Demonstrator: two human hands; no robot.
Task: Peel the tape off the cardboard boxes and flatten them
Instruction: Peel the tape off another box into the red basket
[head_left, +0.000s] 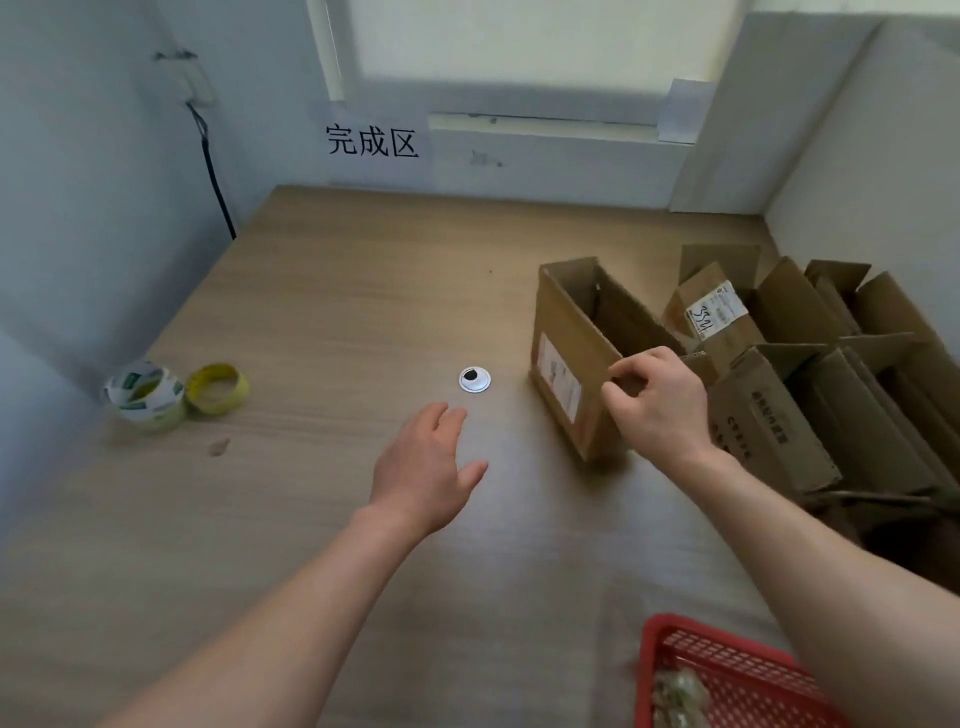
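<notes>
The open brown cardboard box (566, 327) stands upright on the light wooden table (337, 291) just right of the round white cable grommet (474, 380), with a white label on the wall that faces the grommet; the right hand (657, 402) grips the box's top rim at its near corner, fingers curled over the edge; the left hand (426, 467) hangs just on the near side of the grommet, fingers loosely straight, holding nothing; further right of the grommet, close against the held box, lies a heap of brown cardboard boxes (831, 374); well left of the grommet sit a white-and-green roll of tape (145, 397) and a yellow roll of tape (217, 388), side by side; nearer than the grommet and to its right, a red plastic mesh basket (727, 660) holds a crumpled pale wad (675, 691), too blurred to name; far behind the grommet a white paper sign with black characters (371, 140) hangs on the wall.
</notes>
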